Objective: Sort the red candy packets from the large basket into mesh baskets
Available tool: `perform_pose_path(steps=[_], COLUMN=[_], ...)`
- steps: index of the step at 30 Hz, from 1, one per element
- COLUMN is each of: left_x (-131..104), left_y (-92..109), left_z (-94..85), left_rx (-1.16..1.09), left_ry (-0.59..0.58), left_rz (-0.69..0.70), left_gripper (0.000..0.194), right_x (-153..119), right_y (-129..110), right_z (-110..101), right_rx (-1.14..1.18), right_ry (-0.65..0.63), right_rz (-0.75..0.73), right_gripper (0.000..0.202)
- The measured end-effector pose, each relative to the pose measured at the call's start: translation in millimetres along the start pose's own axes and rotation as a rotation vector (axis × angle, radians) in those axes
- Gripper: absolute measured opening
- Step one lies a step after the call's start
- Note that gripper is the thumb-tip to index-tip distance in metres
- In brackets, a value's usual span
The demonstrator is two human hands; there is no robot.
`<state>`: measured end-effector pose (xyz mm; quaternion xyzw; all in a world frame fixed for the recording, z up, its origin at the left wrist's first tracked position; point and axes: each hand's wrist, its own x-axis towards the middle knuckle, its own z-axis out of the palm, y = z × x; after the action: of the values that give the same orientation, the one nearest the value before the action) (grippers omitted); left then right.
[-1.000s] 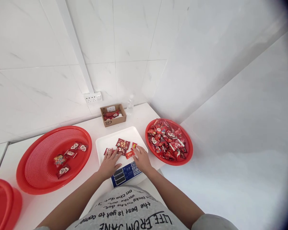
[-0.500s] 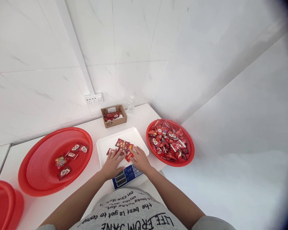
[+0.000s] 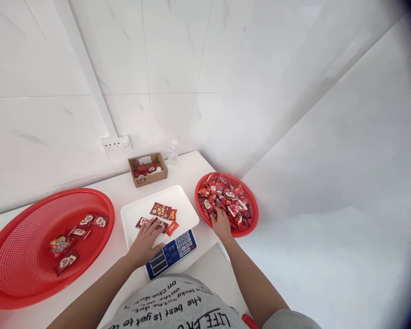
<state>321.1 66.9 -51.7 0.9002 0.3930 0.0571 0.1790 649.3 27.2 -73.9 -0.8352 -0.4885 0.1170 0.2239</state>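
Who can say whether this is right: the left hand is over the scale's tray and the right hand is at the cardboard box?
Not quite: the head view shows the right hand at the fuller red basket, not the cardboard box.

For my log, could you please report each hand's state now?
Left hand: open, at red packets on the digital scale.
Right hand: at packets in the fuller basket; grip unclear.

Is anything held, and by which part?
Can't tell for the right hand, among red packets in the basket; the left hand, over flat packets on the weighing scale, shows no grip.
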Motion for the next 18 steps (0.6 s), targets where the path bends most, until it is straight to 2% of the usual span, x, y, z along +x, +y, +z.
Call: perform_pose_path(steps=[3,9,18], left_x=[-3,-7,-15], left_y=[2,5,5], left_z=[1.2,-0.3,-4.0], left_rx=[-0.011,-0.018,-0.026], left_ry=[0.03,0.014,0.032], left_rz=[0.006,-0.022,-0.049], left_gripper=[0.049,0.05,0.049], right_x=[4,13,8], right_y=[5,3,-9], right_z=[2,-2,-26], right_rx=[-0.027,-0.066,-0.189], right_ry=[-0.055,-0.157,-0.278], right_rz=[0.058,0.035,0.064], right_gripper=[0.049,0.06,0.054])
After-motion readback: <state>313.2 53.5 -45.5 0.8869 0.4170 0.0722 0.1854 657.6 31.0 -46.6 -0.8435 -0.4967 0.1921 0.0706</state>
